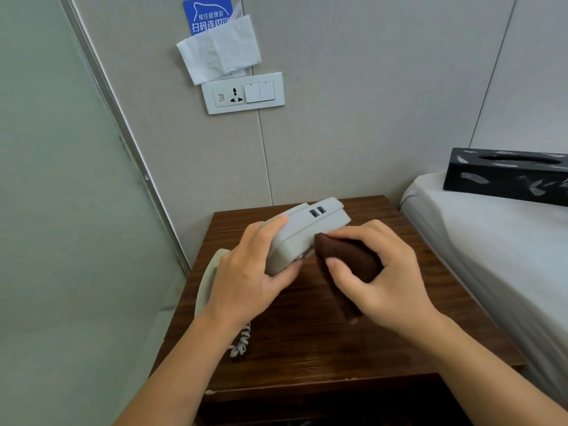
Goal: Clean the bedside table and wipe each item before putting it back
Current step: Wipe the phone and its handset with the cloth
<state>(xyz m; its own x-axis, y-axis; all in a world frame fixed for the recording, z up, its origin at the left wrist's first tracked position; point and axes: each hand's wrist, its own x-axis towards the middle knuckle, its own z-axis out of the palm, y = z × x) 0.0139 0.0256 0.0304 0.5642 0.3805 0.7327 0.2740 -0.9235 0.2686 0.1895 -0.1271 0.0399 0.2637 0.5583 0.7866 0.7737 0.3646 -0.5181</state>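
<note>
A pale grey telephone base [310, 227] is tilted up above the dark wooden bedside table [322, 348], its back with two sockets facing me. My left hand [246, 278] grips its left end, thumb under and fingers over the top. My right hand [378, 275] holds a folded brown cloth [347, 262] pressed against the base's lower right edge. The handset [209, 281] lies on the table's left edge, mostly hidden behind my left hand. Its coiled cord [242, 342] trails onto the tabletop.
A bed with a white sheet [491, 247] runs along the right, with a black tissue box [507, 176] on it. On the wall behind are a socket and switch panel [242, 93], a white tissue [218, 50] and a blue sign [206, 13]. A pale wall closes the left.
</note>
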